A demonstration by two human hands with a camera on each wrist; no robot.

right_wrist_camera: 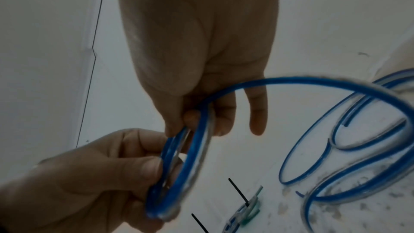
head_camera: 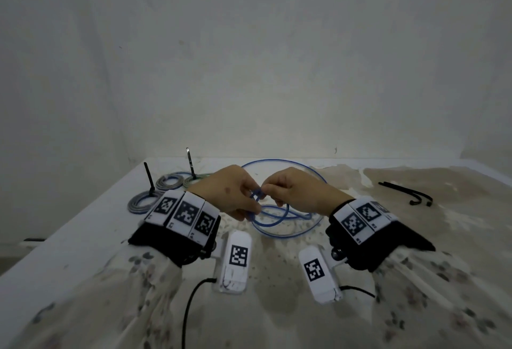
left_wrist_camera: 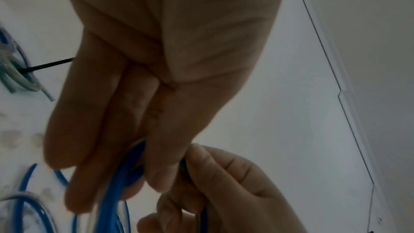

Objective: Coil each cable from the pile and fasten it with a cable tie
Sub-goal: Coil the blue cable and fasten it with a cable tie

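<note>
A long blue cable (head_camera: pixel 277 217) lies in loose loops on the stained white table (head_camera: pixel 83 237), its widest loop reaching the back wall. Both hands meet above it at a small coil of the blue cable (right_wrist_camera: pixel 188 162). My left hand (head_camera: pixel 252 201) grips the coil's lower side between thumb and curled fingers; in the right wrist view the left hand (right_wrist_camera: pixel 154 169) is at the lower left. My right hand (head_camera: pixel 266 191) pinches the coil's top, and the right hand (right_wrist_camera: pixel 190 125) has its last two fingers hanging free. In the left wrist view the blue cable (left_wrist_camera: pixel 116 192) runs under my left hand (left_wrist_camera: pixel 143 180).
Three grey coiled cables (head_camera: pixel 141 202) with upright black ties lie at the table's back left. Two loose black cable ties (head_camera: pixel 407 193) lie at the right. The wall stands close behind the table. The table's left edge drops off near my left sleeve.
</note>
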